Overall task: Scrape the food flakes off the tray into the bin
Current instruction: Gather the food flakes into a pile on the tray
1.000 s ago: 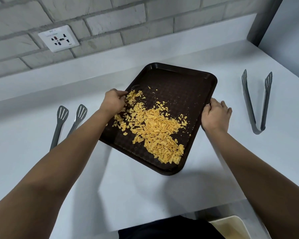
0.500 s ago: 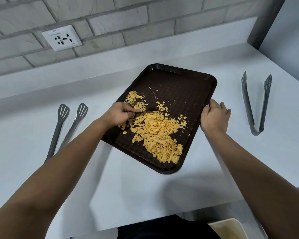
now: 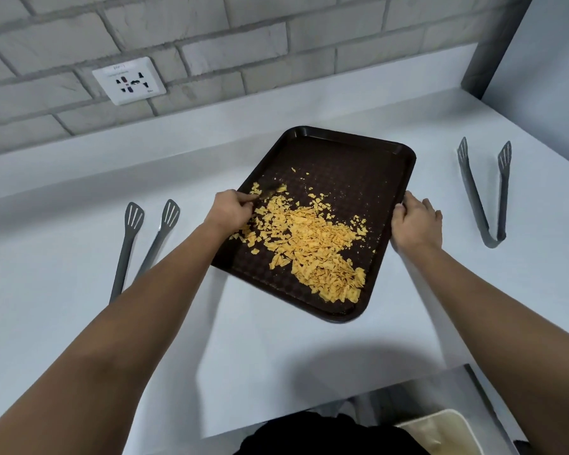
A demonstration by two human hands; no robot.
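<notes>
- Left hand (image 3: 230,208), fingers closed on a blurred dark scraper over the tray's left edge; a hard sweep may flick flakes (image 3: 309,244) onto the counter.
- Right hand (image 3: 414,221) grips the tray (image 3: 358,165) at its right rim; bin (image 3: 447,431) sits well below the tray, so tipping early spills.

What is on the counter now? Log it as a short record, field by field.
tray: dark, angled on the white counter
flakes: yellow heap toward the tray's near corner
left hand: over the tray's left edge, grip shut on a thin dark tool, blurred
right hand: holding the tray's right edge
tongs: left pair, right pair, both untouched
bin: pale, below the counter edge
</notes>
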